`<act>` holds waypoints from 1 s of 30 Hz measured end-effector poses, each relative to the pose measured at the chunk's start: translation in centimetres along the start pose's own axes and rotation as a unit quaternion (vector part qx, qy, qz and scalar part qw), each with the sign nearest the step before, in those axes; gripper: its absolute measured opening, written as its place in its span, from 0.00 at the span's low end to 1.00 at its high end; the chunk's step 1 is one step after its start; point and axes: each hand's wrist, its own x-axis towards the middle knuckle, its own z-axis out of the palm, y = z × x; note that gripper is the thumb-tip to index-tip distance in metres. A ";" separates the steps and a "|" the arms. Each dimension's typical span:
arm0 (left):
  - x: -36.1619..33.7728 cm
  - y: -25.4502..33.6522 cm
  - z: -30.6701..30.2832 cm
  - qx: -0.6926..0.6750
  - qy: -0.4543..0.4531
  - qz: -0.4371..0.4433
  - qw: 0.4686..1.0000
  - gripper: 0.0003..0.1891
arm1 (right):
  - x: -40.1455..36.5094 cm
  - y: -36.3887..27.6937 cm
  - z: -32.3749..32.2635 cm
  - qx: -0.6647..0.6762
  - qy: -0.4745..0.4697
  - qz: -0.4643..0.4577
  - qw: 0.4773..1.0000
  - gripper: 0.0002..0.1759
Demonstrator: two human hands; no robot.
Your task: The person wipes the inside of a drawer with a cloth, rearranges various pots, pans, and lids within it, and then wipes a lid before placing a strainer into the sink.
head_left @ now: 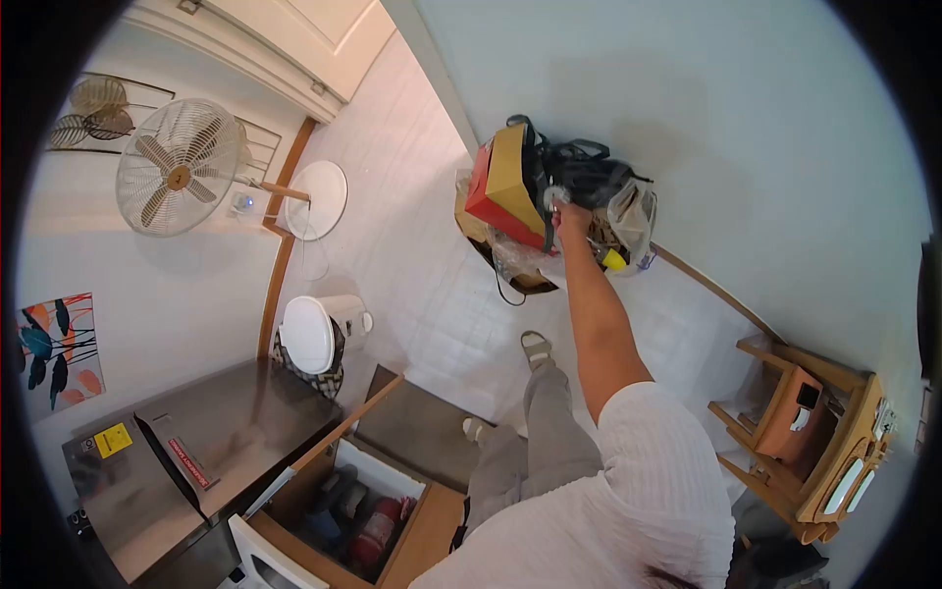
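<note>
My right hand [572,220] reaches out with its fingers closed round a small clear, crumpled-looking piece of plastic [555,196]; its exact kind is hard to make out. It is held over a heap of bags and boxes against the wall. Beside the hand are a black backpack [589,169] and a red and tan box [505,172]. A whitish plastic bag [636,214] and something with a yellow cap [613,260] lie to the right. Clear plastic wrap [520,257] hangs below the box. My left hand is out of view.
An open drawer [417,510] with bottles stands by my legs, near a steel freezer-like unit [235,432]. A white bin [309,334] and a standing fan [179,177] are at left. A wooden shelf [785,432] stands at right. A dark mat [412,417] lies underfoot.
</note>
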 end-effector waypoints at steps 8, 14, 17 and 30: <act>2.8 6.3 0.6 0.009 0.012 0.065 0.998 0.15 | 0.3 1.8 -0.9 0.257 -0.229 0.189 0.920 0.13; 1.6 11.4 -2.1 -0.042 0.026 0.035 0.998 0.06 | 0.1 0.7 -2.0 0.524 -0.324 0.199 0.762 0.11; 1.3 10.3 -1.3 -0.008 0.032 0.040 0.999 0.07 | 1.5 4.4 -1.7 0.439 -0.338 0.290 0.781 0.12; -1.0 9.1 1.2 -0.026 -0.019 0.035 0.999 0.05 | 0.2 6.4 -1.8 0.388 -0.272 0.274 0.837 0.14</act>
